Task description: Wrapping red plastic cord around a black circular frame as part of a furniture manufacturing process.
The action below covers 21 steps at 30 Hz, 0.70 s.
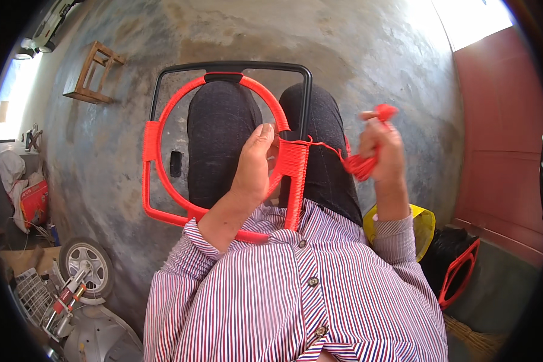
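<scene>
A squarish frame (295, 187) with a ring inside it rests across my lap, over dark trousers. Tight red cord wraps most of the ring, the lower frame and the joints at both sides. Bare black tube shows along the top. My left hand (253, 164) grips the ring's right side, thumb up, beside the wrapped right joint; some fingers are hidden behind it. From that joint a red strand runs rightward to a bundle of red cord (361, 166). Off to the right of the frame, my right hand (385, 145) is closed around this bundle, slightly blurred.
A small wooden stool (89, 77) stands on the concrete floor at far left. Lower left are a wheel (85, 265) and a wire basket (35, 292). A yellow container (425, 227) and a black-and-red object (458, 282) sit by my right side, near a red door (501, 139).
</scene>
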Each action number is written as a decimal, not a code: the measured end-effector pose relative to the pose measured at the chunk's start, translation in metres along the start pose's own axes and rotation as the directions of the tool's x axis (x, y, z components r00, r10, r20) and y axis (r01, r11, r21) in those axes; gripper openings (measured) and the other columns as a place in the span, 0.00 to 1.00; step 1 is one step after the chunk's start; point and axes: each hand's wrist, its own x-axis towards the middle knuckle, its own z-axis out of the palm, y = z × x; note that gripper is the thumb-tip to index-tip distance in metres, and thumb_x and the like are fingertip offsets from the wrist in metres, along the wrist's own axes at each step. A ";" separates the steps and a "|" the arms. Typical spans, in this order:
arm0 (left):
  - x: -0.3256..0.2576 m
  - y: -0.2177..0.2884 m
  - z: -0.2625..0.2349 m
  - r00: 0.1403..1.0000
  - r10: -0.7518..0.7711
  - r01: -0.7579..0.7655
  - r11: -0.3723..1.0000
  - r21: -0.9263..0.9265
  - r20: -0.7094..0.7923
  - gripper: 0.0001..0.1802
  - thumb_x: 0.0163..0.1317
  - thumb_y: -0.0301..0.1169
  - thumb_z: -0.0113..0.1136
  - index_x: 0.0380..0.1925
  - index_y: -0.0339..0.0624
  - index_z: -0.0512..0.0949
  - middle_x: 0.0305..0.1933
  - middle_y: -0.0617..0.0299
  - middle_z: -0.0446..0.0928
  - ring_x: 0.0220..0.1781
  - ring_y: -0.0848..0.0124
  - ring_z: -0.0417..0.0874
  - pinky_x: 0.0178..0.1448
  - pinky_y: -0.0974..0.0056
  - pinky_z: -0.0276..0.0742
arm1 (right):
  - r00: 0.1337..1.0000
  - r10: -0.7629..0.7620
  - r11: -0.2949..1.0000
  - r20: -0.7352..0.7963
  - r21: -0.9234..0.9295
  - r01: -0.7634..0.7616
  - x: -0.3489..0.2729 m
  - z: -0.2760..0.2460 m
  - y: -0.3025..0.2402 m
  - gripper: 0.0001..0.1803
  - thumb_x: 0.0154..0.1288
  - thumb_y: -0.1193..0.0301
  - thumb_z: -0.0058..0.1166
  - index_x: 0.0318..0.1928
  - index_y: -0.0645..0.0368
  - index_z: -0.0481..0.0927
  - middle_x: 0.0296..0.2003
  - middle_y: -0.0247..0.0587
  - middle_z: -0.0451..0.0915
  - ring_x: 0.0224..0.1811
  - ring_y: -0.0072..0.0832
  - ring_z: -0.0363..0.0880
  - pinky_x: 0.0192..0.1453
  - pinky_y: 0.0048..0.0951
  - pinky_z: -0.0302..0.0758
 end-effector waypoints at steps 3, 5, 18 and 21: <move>0.004 -0.004 -0.005 0.997 -0.027 0.031 0.998 -0.059 0.067 0.21 0.77 0.41 0.37 0.52 0.35 0.72 0.44 0.58 0.79 0.44 0.71 0.79 0.53 0.64 0.76 | 0.934 0.317 0.810 0.162 -0.558 -0.179 -0.017 0.046 0.005 0.15 0.65 0.70 0.60 0.49 0.64 0.78 0.19 0.28 0.73 0.18 0.14 0.68 0.21 0.19 0.64; 0.003 -0.004 -0.007 0.995 -0.041 0.048 0.996 -0.080 0.090 0.20 0.76 0.39 0.39 0.52 0.34 0.72 0.46 0.57 0.79 0.48 0.69 0.80 0.56 0.62 0.76 | 0.940 0.259 0.765 0.223 -0.642 -0.058 -0.016 0.053 0.006 0.12 0.64 0.68 0.61 0.43 0.63 0.79 0.19 0.27 0.73 0.18 0.14 0.68 0.21 0.19 0.64; 0.004 0.002 -0.006 0.962 -0.195 0.226 0.962 -0.154 0.191 0.17 0.63 0.25 0.40 0.49 0.30 0.72 0.45 0.48 0.81 0.49 0.62 0.84 0.59 0.58 0.79 | 0.994 0.081 0.860 0.079 -0.509 -0.029 -0.030 0.009 0.029 0.10 0.64 0.70 0.59 0.27 0.56 0.74 0.17 0.24 0.69 0.19 0.12 0.64 0.23 0.20 0.61; 0.005 0.004 -0.008 0.962 -0.204 0.233 0.960 -0.156 0.183 0.17 0.62 0.25 0.41 0.49 0.31 0.72 0.44 0.49 0.81 0.47 0.62 0.84 0.56 0.58 0.81 | 0.993 0.091 0.894 0.075 -0.446 -0.048 -0.032 0.009 0.033 0.10 0.64 0.71 0.59 0.26 0.56 0.74 0.17 0.24 0.70 0.19 0.12 0.65 0.24 0.21 0.61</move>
